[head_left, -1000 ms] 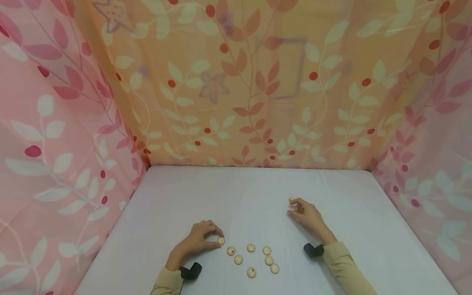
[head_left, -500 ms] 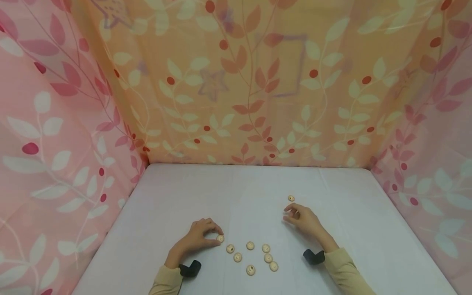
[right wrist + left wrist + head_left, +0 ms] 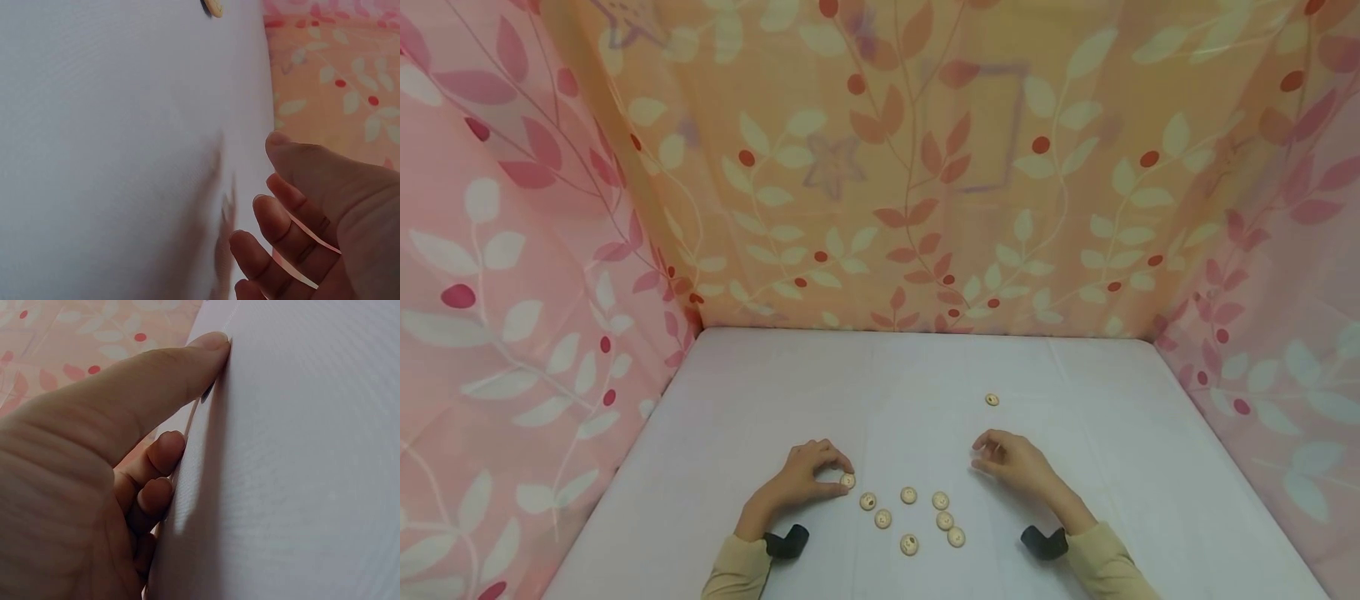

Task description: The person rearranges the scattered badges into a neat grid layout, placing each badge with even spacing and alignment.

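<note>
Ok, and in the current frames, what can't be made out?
Head view: the marks on the round pale pieces are too small to identify; both sleeves are cut off by the bottom edge.
Left wrist view: the pinched piece is mostly or wholly hidden by the left hand.
Right wrist view: the far piece is cut by the top edge, the right hand's little finger by the bottom.

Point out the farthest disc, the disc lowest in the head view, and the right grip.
Farthest disc [image 3: 992, 400]: head view, middle of its face.
Lowest disc [image 3: 909, 546]: head view, middle of its face.
Right grip [image 3: 1017, 462]: head view, middle of its visible part.
</note>
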Demonstrator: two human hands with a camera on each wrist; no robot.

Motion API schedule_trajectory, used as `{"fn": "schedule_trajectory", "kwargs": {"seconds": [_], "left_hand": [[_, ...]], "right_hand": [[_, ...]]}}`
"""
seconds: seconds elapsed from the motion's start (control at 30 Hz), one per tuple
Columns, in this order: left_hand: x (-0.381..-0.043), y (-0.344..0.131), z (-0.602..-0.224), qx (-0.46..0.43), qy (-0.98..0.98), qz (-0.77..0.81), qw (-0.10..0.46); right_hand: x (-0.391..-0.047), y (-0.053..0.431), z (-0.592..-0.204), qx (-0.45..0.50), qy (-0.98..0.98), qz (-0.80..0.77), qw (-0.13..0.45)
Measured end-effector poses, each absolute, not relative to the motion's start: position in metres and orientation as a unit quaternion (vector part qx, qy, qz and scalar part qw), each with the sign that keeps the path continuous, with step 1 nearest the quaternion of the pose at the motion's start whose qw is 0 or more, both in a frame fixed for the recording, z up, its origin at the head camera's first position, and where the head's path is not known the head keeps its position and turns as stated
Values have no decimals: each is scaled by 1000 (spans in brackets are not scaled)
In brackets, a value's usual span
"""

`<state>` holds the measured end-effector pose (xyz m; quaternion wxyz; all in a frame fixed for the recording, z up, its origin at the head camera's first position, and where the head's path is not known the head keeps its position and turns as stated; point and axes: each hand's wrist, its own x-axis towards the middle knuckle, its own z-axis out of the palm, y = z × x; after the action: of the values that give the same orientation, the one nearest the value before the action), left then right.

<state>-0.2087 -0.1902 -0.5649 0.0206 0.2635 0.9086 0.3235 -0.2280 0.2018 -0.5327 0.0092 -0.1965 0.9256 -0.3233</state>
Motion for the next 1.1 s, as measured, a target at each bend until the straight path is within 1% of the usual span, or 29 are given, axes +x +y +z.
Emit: {"fn": "schedule_trajectory", "kwargs": {"seconds": [0.17,0.47,0.63,0.97,1.1], "left_hand": [[-208,-190,-565,260,909,325,20],[-208,-189,-565,259,911,322,14],[-208,-189,-565,261,908,327,15],[-208,-190,-569,266,908,323,-3],[-208,-191,-568,263,909,324,4]], "right_hand": [[-219,202,-535,-223,922,-316,17],[-202,199,-532,-238,914,-324,54],[-195,197,-534,-250,908,-330,59],[-183,189,-533,-246,910,-326,77],[-177,186,-534,-239,913,-320,88]]}}
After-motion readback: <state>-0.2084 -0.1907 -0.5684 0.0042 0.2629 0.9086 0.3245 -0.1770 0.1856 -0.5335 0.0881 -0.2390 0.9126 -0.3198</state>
